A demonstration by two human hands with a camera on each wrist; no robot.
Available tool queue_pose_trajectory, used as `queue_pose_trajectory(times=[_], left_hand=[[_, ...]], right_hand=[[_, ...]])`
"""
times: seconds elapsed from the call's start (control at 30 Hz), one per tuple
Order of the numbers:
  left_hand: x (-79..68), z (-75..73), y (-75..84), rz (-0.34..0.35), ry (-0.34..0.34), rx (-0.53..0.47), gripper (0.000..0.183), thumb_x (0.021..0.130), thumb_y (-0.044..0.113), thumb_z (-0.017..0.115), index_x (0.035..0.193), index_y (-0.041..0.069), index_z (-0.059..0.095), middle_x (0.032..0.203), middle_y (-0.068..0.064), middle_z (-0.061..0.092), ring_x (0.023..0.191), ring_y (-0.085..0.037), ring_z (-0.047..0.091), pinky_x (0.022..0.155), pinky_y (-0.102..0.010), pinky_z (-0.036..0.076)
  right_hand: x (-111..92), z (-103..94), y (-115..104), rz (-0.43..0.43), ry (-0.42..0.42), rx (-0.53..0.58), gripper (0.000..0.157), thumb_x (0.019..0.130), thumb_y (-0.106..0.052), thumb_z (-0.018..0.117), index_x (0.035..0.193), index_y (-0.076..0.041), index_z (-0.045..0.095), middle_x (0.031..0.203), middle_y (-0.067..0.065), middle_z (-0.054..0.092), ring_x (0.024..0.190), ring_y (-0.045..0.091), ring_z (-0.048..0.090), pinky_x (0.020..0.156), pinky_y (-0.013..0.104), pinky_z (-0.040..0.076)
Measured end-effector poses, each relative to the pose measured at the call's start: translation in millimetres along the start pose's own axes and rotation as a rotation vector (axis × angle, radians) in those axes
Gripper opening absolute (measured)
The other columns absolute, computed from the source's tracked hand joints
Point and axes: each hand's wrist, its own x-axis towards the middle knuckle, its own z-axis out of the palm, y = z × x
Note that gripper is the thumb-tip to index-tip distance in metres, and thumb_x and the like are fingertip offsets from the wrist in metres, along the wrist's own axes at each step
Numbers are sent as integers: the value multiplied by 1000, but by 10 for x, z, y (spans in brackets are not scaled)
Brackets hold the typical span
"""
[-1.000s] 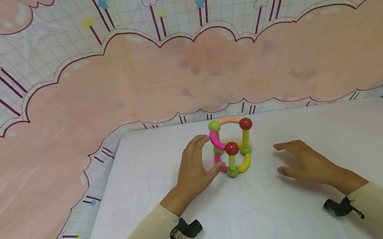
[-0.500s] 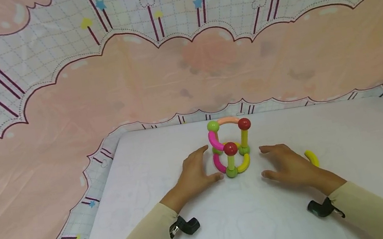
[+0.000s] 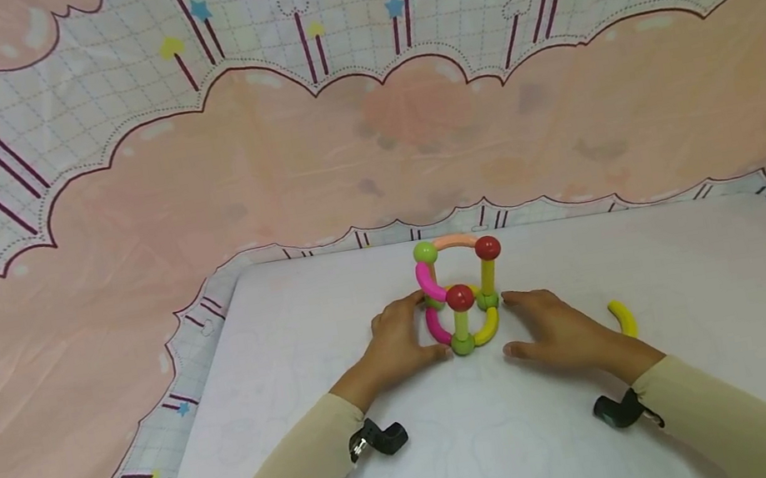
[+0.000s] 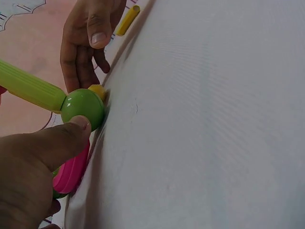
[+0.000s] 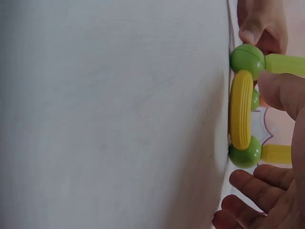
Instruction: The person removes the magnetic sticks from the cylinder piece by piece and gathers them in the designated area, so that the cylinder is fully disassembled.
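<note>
A ball-and-stick toy frame (image 3: pixel 486 326) stands upright on the white table, in front of both hands. Its round base joins green balls with curved yellow and pink sticks; red balls (image 3: pixel 460 298) and a light green ball (image 3: pixel 425 253) sit on top of upright sticks. My left hand (image 3: pixel 396 344) grips the base from the left. Its thumb (image 4: pixel 71 131) lies on the front green ball (image 4: pixel 83 106), fingers around the pink curve (image 4: pixel 74 171). My right hand (image 3: pixel 558 328) is at the right side, thumb and fingers spread around the yellow curve (image 5: pixel 241 109); contact is unclear.
A loose curved yellow stick (image 3: pixel 623 319) lies on the table beyond my right wrist. The white tabletop (image 3: pixel 466 462) runs back to a peach patterned cloth (image 3: pixel 310 166). Small black cameras (image 3: pixel 388 439) are worn at both wrists.
My right hand has moved left to the frame's side, uncovering the loose yellow stick. My left hand backed off slightly, then closed in low around the base. The frame stays in place.
</note>
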Motion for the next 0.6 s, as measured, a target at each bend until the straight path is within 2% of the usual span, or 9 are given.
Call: queue_pose_trajectory(times=[0.3, 0.6], left_hand=[[-18, 12, 15, 0, 4, 20, 97, 76, 45, 90, 153, 8, 44, 148, -5, 53, 142, -26, 39, 112, -51, 27], [-83, 3, 9, 12, 5, 27, 95, 77, 45, 88, 153, 8, 45, 147, -4, 54, 140, -26, 40, 112, -53, 28]], right_hand=[[47, 20, -41, -7, -20, 29, 91, 85, -43, 83, 155, -5, 40, 154, 15, 47, 142, 40, 39, 112, 62, 34], [77, 28, -25, -22, -14, 25, 90, 84, -40, 84, 154, -4, 41, 152, 16, 48, 141, 40, 41, 111, 62, 36]])
